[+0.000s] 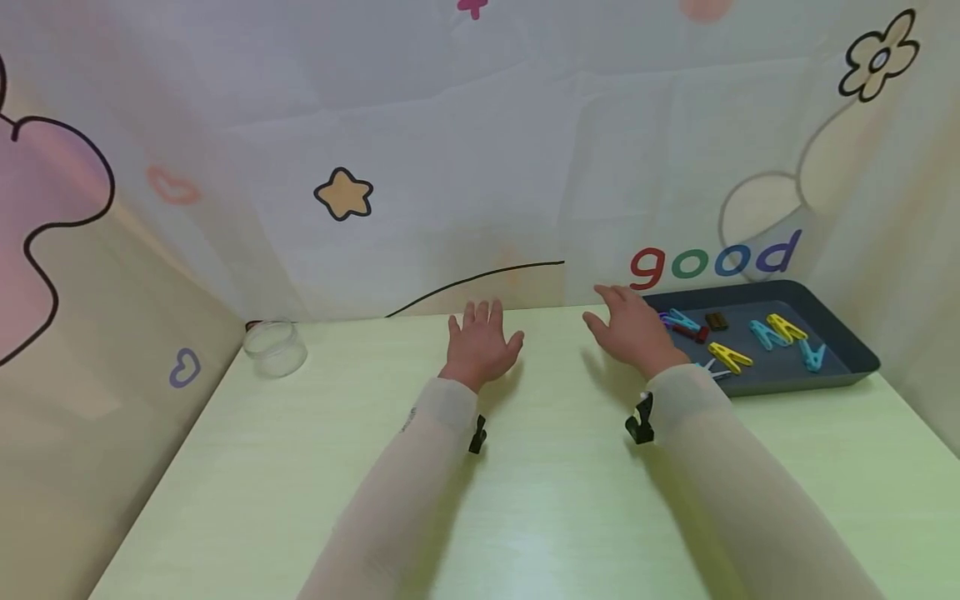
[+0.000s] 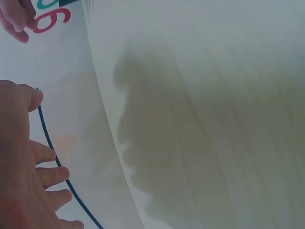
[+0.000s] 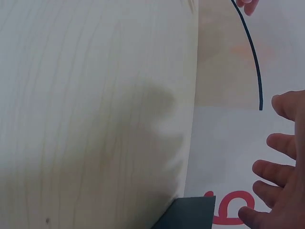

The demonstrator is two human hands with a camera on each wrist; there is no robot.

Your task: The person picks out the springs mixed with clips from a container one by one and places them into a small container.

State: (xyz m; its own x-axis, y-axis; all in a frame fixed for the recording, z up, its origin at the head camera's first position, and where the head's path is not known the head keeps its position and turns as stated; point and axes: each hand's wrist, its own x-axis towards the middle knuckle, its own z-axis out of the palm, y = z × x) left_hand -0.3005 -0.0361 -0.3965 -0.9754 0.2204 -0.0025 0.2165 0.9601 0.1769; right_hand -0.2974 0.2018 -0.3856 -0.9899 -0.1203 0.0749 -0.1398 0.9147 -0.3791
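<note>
My left hand hovers over the middle of the table with its fingers spread and nothing in it. To its right, my right hand is held above the table beside the dark grey tray, fingers apart and also holding nothing. Inside the tray lie several clothespins, among them a yellow clothespin, a light blue clothespin and a dark brown one. My right hand and sleeve hide part of the tray's left side. Both wrist views show extended fingers above shadows on the tabletop.
A clear round dish stands at the table's back left corner. Behind the pale wooden table hangs a printed curtain with a star, flowers and the word "good". The tray sits against it at the back right.
</note>
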